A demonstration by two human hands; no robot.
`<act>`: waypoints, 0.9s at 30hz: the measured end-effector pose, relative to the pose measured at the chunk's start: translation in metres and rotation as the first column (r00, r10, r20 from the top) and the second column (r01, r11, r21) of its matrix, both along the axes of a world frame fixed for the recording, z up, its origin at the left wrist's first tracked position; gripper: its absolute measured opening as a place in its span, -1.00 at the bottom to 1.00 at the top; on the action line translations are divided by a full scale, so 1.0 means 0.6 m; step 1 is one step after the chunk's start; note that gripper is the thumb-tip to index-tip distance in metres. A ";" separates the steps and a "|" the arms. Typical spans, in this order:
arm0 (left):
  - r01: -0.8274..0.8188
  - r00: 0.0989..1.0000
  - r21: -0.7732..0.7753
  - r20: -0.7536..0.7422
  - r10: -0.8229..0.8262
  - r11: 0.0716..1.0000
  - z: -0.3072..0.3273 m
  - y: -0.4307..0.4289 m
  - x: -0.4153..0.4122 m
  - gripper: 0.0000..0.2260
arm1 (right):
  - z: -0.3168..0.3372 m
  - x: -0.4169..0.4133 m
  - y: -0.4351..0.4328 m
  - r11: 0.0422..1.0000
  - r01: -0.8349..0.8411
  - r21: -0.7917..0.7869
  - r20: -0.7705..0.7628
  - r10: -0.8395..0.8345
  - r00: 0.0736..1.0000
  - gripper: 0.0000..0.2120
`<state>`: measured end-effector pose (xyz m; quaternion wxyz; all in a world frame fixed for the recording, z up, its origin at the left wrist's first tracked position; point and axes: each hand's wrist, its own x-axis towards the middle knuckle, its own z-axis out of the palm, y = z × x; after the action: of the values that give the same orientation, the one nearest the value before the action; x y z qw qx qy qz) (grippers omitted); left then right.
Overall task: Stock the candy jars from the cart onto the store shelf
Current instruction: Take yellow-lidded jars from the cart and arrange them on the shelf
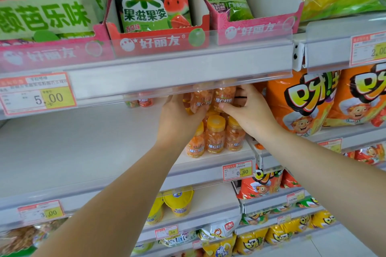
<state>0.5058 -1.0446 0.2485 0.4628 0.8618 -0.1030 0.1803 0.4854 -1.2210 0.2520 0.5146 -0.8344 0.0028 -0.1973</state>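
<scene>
Head view:
- Centre of frame: both arms reach up under upper shelf edge.
- left hand wraps orange candy jar; fingers mostly hidden behind it.
- right hand grips second jar, thumb across label, fingers curled at its side.
- Held jars side by side, touching, raised above standing jars at right end of white shelf.
- price tag on rail below.
- orange snack bags at right.
</scene>
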 end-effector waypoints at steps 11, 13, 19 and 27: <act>-0.023 1.000 -0.011 0.010 0.023 1.000 0.004 -0.005 -0.002 -0.64 | 0.001 0.004 -0.014 0.997 -0.021 -0.080 0.005 0.021 1.000 -0.55; -0.024 1.000 -0.014 0.016 0.024 1.000 0.004 -0.005 -0.002 -0.62 | 0.000 0.004 -0.016 0.997 -0.021 -0.079 0.009 0.022 1.000 -0.55; -0.026 0.999 -0.009 0.025 0.026 1.000 0.001 -0.005 -0.003 -0.62 | -0.004 0.003 -0.013 0.998 -0.020 -0.063 0.029 0.021 0.999 -0.56; -0.028 0.999 0.005 0.032 0.027 1.000 0.001 -0.004 -0.005 -0.57 | -0.002 -0.002 -0.014 0.998 -0.034 -0.058 0.021 0.035 0.999 -0.53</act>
<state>0.5029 -1.0471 0.2493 0.4563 0.8613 -0.0991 0.2002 0.4845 -1.2294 0.2506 0.4938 -0.8465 -0.0230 -0.1976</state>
